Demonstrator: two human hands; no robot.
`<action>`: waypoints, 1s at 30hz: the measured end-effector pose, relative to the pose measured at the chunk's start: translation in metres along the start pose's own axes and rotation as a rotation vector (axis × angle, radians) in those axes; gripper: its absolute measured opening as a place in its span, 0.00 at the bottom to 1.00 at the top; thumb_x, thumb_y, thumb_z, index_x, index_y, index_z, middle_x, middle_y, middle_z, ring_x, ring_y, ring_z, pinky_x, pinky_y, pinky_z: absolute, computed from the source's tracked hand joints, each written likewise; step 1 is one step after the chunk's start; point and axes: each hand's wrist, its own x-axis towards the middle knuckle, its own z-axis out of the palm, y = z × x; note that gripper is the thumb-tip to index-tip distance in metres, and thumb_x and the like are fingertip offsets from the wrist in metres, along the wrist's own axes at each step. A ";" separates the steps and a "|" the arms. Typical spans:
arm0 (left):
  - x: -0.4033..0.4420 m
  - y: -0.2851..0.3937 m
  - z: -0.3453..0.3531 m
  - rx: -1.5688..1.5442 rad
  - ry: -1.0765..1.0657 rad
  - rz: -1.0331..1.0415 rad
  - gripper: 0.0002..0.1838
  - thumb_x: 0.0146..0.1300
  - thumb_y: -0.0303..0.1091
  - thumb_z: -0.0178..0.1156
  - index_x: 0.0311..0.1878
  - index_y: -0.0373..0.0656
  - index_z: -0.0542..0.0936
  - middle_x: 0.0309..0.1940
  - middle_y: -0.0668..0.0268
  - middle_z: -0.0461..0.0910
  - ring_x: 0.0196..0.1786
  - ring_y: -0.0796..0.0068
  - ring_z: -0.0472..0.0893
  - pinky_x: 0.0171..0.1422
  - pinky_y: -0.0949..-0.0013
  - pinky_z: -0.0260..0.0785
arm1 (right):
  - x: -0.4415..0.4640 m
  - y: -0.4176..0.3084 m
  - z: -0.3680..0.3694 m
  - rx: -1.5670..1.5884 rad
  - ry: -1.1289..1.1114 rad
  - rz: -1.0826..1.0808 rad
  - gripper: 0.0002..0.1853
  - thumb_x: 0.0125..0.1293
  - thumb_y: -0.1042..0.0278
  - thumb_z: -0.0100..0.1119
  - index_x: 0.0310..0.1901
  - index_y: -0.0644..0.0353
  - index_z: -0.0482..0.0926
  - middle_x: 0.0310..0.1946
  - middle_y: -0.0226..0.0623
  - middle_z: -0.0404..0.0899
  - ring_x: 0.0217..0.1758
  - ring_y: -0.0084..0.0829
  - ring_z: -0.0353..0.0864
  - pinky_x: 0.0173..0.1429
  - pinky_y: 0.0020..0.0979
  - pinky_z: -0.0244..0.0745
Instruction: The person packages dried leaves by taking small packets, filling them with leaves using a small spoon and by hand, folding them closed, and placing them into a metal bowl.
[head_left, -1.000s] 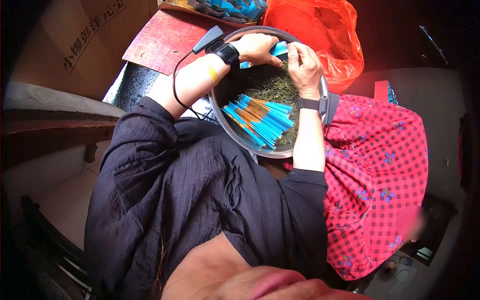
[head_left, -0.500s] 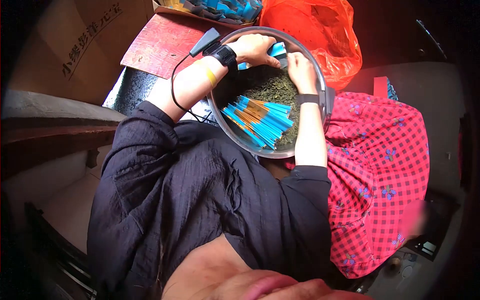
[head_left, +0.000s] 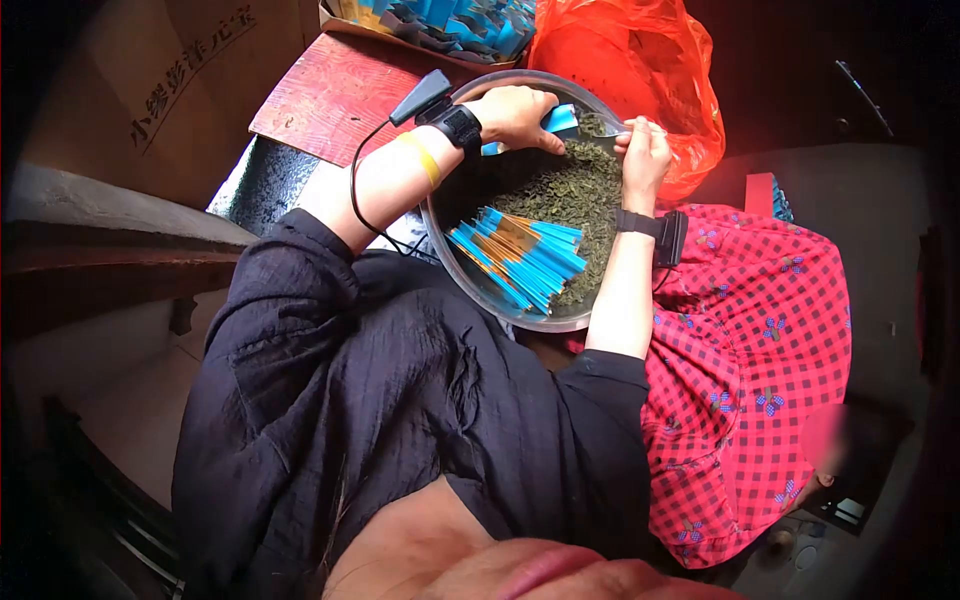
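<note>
Head view: the right hand (head_left: 645, 155) has shifted from close beside the blue packet (head_left: 561, 118) to the right rim of the bowl (head_left: 560, 323), its fingers pinching what looks like a spoon (head_left: 617, 131). So the left hand (head_left: 513, 114) now steadies the packet alone, fingers closed around it above the dried green leaves (head_left: 575, 180). Blue flat packets (head_left: 545, 262) lie bundled on the bowl's near side.
</note>
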 end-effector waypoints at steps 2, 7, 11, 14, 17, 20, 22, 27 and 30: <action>0.000 0.001 -0.002 -0.001 -0.009 -0.007 0.35 0.51 0.63 0.66 0.46 0.37 0.76 0.35 0.51 0.83 0.43 0.54 0.83 0.47 0.56 0.74 | -0.005 -0.011 0.003 -0.067 0.082 -0.135 0.16 0.71 0.60 0.50 0.34 0.63 0.79 0.19 0.33 0.79 0.21 0.23 0.78 0.29 0.25 0.73; 0.001 0.000 0.000 0.006 0.005 0.014 0.35 0.51 0.63 0.66 0.45 0.37 0.76 0.35 0.51 0.83 0.43 0.54 0.83 0.47 0.56 0.74 | -0.019 -0.019 0.022 -0.248 0.011 -0.342 0.14 0.70 0.59 0.53 0.35 0.60 0.80 0.22 0.36 0.81 0.26 0.30 0.81 0.32 0.30 0.74; 0.000 -0.001 0.001 0.001 0.015 0.004 0.34 0.50 0.63 0.66 0.44 0.38 0.77 0.34 0.52 0.83 0.41 0.54 0.83 0.46 0.56 0.74 | -0.027 -0.027 0.028 -0.367 -0.064 -0.523 0.11 0.68 0.58 0.56 0.36 0.57 0.80 0.27 0.42 0.82 0.31 0.42 0.83 0.36 0.37 0.75; -0.001 0.001 -0.002 -0.018 0.008 0.000 0.34 0.51 0.63 0.66 0.44 0.38 0.77 0.33 0.52 0.83 0.41 0.54 0.83 0.46 0.56 0.74 | -0.022 -0.028 0.019 -0.385 0.114 -0.512 0.12 0.68 0.58 0.55 0.36 0.57 0.80 0.27 0.42 0.82 0.31 0.42 0.83 0.36 0.38 0.75; -0.001 0.001 0.000 -0.016 0.005 -0.021 0.34 0.50 0.62 0.66 0.45 0.38 0.77 0.35 0.51 0.83 0.42 0.53 0.83 0.48 0.56 0.74 | -0.015 -0.027 0.002 -0.505 0.078 -0.257 0.14 0.69 0.55 0.53 0.37 0.58 0.81 0.26 0.39 0.83 0.32 0.41 0.84 0.38 0.38 0.76; -0.001 0.001 -0.001 -0.051 0.193 0.077 0.33 0.52 0.57 0.68 0.51 0.39 0.76 0.42 0.50 0.81 0.48 0.51 0.80 0.52 0.57 0.72 | -0.002 0.010 -0.012 -0.535 -0.237 -0.279 0.15 0.66 0.55 0.58 0.42 0.59 0.82 0.32 0.42 0.83 0.35 0.34 0.83 0.43 0.34 0.75; -0.002 0.002 0.001 -0.073 0.250 0.109 0.33 0.52 0.55 0.68 0.52 0.39 0.75 0.42 0.50 0.81 0.48 0.51 0.80 0.52 0.57 0.72 | -0.007 0.001 -0.008 -0.597 -0.310 -0.359 0.14 0.65 0.56 0.60 0.43 0.59 0.82 0.35 0.41 0.83 0.36 0.32 0.83 0.44 0.32 0.75; -0.001 0.000 0.005 -0.094 0.320 0.159 0.32 0.52 0.50 0.69 0.54 0.39 0.74 0.44 0.51 0.80 0.49 0.51 0.80 0.53 0.57 0.72 | -0.027 -0.037 0.022 0.062 -0.329 -0.222 0.17 0.64 0.58 0.64 0.46 0.63 0.80 0.39 0.40 0.83 0.42 0.27 0.83 0.47 0.28 0.76; 0.002 -0.002 0.008 -0.046 0.450 0.291 0.31 0.54 0.44 0.68 0.57 0.36 0.72 0.47 0.50 0.79 0.51 0.52 0.80 0.56 0.59 0.72 | -0.029 -0.029 0.029 -0.221 -0.342 -0.225 0.17 0.58 0.62 0.65 0.45 0.64 0.80 0.32 0.40 0.83 0.37 0.24 0.82 0.41 0.27 0.76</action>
